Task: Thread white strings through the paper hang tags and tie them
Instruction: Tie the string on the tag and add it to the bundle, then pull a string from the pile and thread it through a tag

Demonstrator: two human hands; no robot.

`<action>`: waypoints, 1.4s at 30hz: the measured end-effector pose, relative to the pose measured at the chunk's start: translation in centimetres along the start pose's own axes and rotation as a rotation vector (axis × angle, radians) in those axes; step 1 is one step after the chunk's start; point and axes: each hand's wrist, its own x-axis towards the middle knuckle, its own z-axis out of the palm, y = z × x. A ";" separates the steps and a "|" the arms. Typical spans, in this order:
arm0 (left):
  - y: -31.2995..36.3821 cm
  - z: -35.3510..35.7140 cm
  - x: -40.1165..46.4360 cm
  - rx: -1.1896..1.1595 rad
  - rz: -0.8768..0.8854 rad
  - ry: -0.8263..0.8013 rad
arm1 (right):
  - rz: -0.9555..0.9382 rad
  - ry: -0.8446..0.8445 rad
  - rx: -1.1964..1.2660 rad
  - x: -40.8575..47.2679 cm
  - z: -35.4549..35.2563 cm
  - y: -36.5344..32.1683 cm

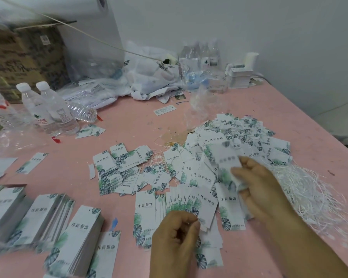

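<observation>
White paper hang tags with green leaf prints cover the pink table (pixel 141 125). My right hand (pixel 263 187) grips a blurred tag (pixel 228 160) by its lower end, above a big heap of strung tags (pixel 237 137). My left hand (pixel 175 237) is curled near the front edge, its fingertips pinching the lower edge of a fanned row of tags (pixel 189 201). A tangle of white strings (pixel 307 189) lies just right of my right hand. Neat stacks of unstrung tags (pixel 46 213) stand at the front left.
Water bottles (pixel 48 109) stand at the left, one lying beside them. Crumpled plastic bags (pixel 153 77) and more bottles line the back wall, with a cardboard box (pixel 24 55) at the back left. A small stack of cards (pixel 240 77) sits at the back right.
</observation>
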 end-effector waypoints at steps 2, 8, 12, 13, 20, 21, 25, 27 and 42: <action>-0.1 -0.2 0.1 -0.005 -0.016 0.003 | -0.056 0.049 -0.047 2.7 0.4 -2.1; -0.2 -0.7 0.7 0.083 -0.016 0.081 | -0.306 0.254 -0.997 7.7 0.4 -3.4; -0.7 -1.4 1.0 0.114 -0.049 0.137 | -0.517 0.197 -0.871 3.3 -0.4 -0.6; -0.8 -1.5 1.0 0.123 -0.073 0.148 | -0.507 0.163 -0.876 2.1 -0.7 0.4; -1.3 -3.7 2.3 0.240 -0.176 0.324 | -0.366 -0.053 -1.079 -4.1 -0.8 6.3; -1.5 -4.2 2.5 0.290 -0.189 0.314 | -0.389 -0.146 -1.139 -4.3 -0.5 7.0; -2.3 -5.8 3.7 0.539 -0.267 0.263 | -0.518 -0.287 -1.408 -4.6 0.2 7.8; -2.3 -6.0 3.9 0.577 -0.306 0.238 | -0.687 -0.232 -1.430 -4.7 0.1 7.7; -2.6 -6.2 4.0 0.492 -0.341 0.203 | -0.864 -0.281 -1.169 -4.6 -0.3 7.2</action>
